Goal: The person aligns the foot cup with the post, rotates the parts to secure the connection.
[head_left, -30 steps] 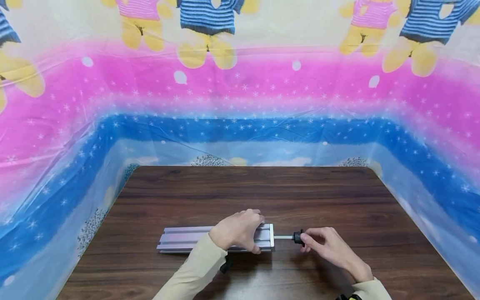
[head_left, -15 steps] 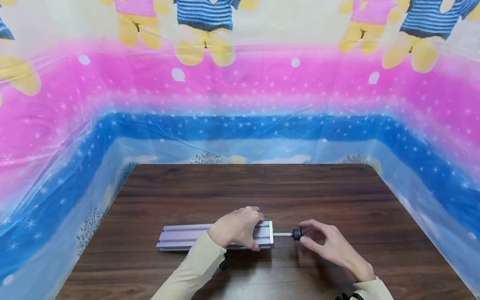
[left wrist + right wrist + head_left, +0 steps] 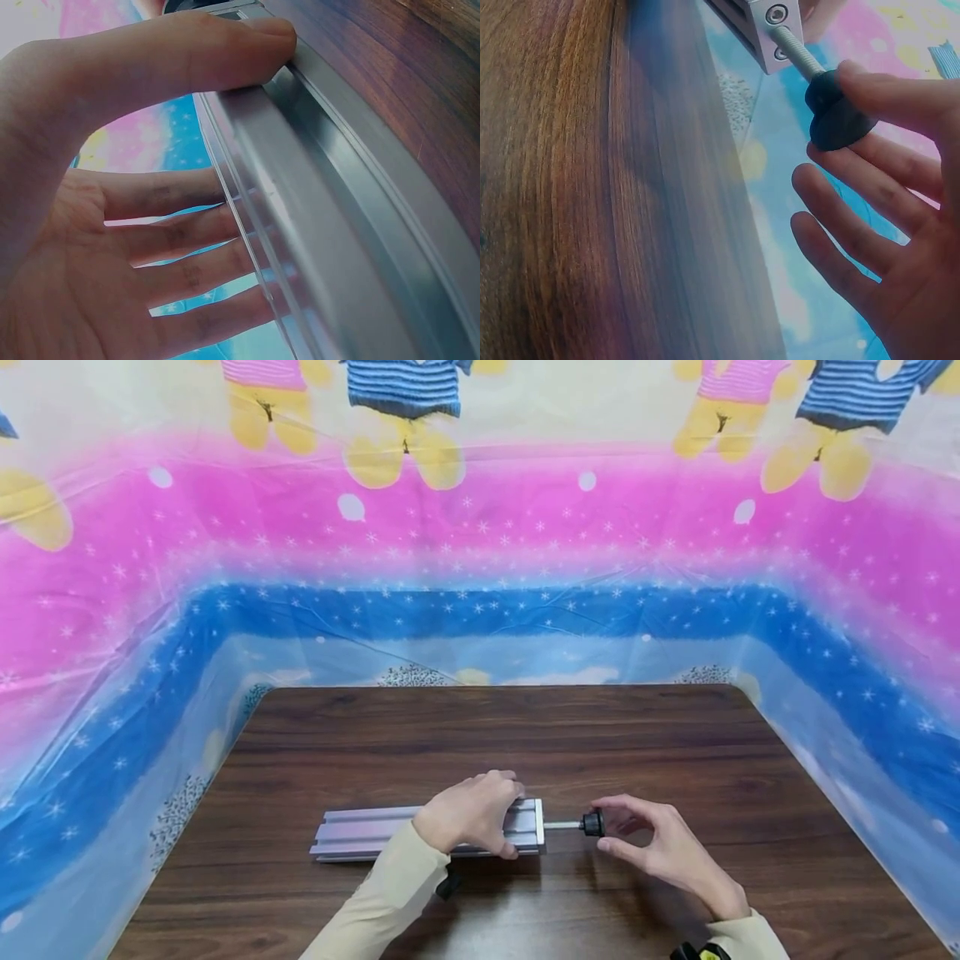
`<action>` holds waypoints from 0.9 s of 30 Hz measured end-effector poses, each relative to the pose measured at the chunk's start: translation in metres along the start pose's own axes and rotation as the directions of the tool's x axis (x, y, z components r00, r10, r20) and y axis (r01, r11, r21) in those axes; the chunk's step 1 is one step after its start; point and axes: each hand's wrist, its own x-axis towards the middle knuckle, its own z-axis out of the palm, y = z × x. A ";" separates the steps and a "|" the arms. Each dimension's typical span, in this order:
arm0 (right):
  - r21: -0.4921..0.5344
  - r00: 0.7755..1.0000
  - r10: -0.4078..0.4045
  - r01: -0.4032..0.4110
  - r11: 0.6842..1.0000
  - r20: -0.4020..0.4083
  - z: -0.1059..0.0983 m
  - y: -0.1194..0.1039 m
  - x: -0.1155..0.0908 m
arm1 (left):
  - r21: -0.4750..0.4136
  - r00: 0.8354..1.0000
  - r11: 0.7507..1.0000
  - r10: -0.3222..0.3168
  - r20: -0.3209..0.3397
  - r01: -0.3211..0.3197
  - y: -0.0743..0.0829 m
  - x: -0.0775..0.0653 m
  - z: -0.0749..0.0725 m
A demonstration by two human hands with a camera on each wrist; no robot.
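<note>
In the head view a silver aluminium profile [image 3: 363,831] lies lengthwise on the table. My left hand [image 3: 472,817] grips it near its right end, thumb along the near side and fingers over the far side. A pale end plate [image 3: 539,823] caps that end. From the plate a threaded rod [image 3: 562,825] sticks out to the right, carrying a black levelling foot [image 3: 592,823]. My right hand [image 3: 663,843] pinches the foot at its edge. In the right wrist view the thumb presses the foot [image 3: 841,120] from above, with a fingertip at its lower rim and other fingers spread.
The dark wood table [image 3: 480,727] runs back to a printed curtain [image 3: 480,610], which hangs along the back and both sides. Socket-head screws [image 3: 778,13] show on the end plate in the right wrist view.
The right hand's curled fingers have spread and shifted around the black foot's rim. The left hand stays on the profile. The whole head view has shifted slightly.
</note>
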 end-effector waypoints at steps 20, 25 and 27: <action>-0.032 0.976 0.213 -0.212 0.977 0.032 0.003 -0.002 0.005 | 0.005 1.000 1.000 0.016 -0.010 -0.016 0.001 -0.002 0.000; -0.059 0.980 0.195 -0.193 0.979 0.030 0.005 -0.002 0.007 | 0.012 1.000 1.000 0.023 -0.015 -0.023 0.001 -0.002 0.000; -0.068 0.980 0.198 -0.195 0.978 0.036 0.005 -0.002 0.007 | 0.008 1.000 1.000 0.023 -0.014 -0.023 0.001 -0.002 0.000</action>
